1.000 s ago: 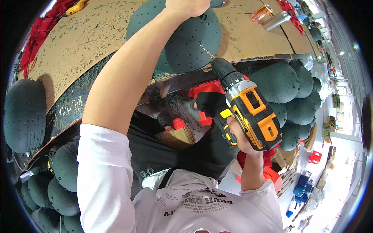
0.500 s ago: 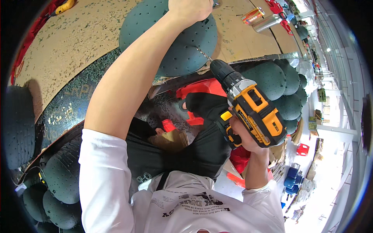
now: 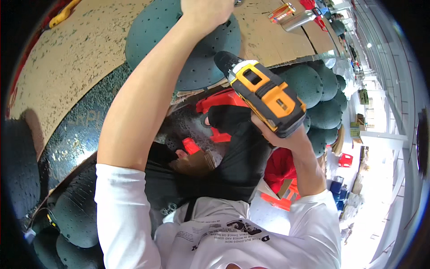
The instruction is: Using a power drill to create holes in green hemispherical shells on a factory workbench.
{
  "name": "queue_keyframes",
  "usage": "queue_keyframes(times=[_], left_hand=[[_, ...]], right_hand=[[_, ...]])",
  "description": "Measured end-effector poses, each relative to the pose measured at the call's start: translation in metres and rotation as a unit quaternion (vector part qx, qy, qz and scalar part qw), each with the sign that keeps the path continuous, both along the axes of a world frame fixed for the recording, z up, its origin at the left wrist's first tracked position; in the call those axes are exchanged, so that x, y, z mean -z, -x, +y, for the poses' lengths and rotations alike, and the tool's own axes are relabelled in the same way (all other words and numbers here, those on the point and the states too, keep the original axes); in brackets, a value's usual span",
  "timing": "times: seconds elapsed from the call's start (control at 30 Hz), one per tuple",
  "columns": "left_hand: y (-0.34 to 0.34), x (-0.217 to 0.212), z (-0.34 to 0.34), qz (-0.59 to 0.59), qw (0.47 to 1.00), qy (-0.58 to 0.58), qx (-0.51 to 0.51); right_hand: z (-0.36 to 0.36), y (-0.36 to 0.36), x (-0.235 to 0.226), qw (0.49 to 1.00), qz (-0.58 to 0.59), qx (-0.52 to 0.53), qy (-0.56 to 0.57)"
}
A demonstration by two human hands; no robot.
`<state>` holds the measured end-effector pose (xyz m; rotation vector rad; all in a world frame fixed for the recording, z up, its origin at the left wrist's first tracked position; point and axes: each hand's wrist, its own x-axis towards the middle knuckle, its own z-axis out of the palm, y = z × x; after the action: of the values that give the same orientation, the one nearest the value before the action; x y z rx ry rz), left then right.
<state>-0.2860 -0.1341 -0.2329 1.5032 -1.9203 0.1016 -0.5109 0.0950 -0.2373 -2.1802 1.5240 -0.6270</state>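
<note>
A yellow-and-black cordless drill (image 3: 264, 92) is gripped in my right hand (image 3: 286, 136), its black chuck over the right edge of a dark green dome (image 3: 201, 58). The dome has many small holes scattered across it and sits at the bench's near edge. The bit cannot be seen separately from the dome now. My left hand (image 3: 208, 13) is closed on the far side of the dome, cut by the top of the picture. A bit of shiny metal shows beside its fingers; what they hold is hidden.
Green shavings litter the tan bench top (image 3: 89, 54). A second yellow tool (image 3: 64, 13) lies at far left; a metal bottle (image 3: 298, 20) and an orange box (image 3: 281, 12) stand at far right. Stacked domes (image 3: 320, 98) are on the right, more domes (image 3: 78, 215) lower left.
The drill has moved up and left over the dome, and its body has turned so the bit is no longer visible. The whole view has shifted slightly; my left hand stays at the dome.
</note>
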Motion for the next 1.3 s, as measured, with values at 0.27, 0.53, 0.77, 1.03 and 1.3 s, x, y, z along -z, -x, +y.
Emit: queue_keyframes(times=[0.27, 0.53, 0.77, 1.03, 1.3], left_hand=[[0.006, -0.005, -0.002, 0.000, 1.000, 0.012, 0.005], [-0.002, -0.017, 0.007, -0.035, 0.999, 0.025, -0.012], [0.008, -0.028, 0.031, -0.121, 0.990, 0.020, -0.067], [-0.019, -0.056, 0.039, -0.303, 0.952, -0.023, -0.027], [0.001, -0.094, 0.050, -0.337, 0.939, -0.064, -0.029]], right_hand=[[0.014, 0.002, -0.039, 0.997, -0.031, -0.051, 0.054], [0.063, 0.039, -0.030, 0.933, -0.326, 0.115, -0.104], [0.085, 0.086, 0.085, 0.685, -0.659, 0.200, -0.237], [0.109, 0.118, 0.154, 0.527, -0.799, 0.145, -0.251], [0.113, 0.127, 0.163, 0.502, -0.817, 0.115, -0.260]])
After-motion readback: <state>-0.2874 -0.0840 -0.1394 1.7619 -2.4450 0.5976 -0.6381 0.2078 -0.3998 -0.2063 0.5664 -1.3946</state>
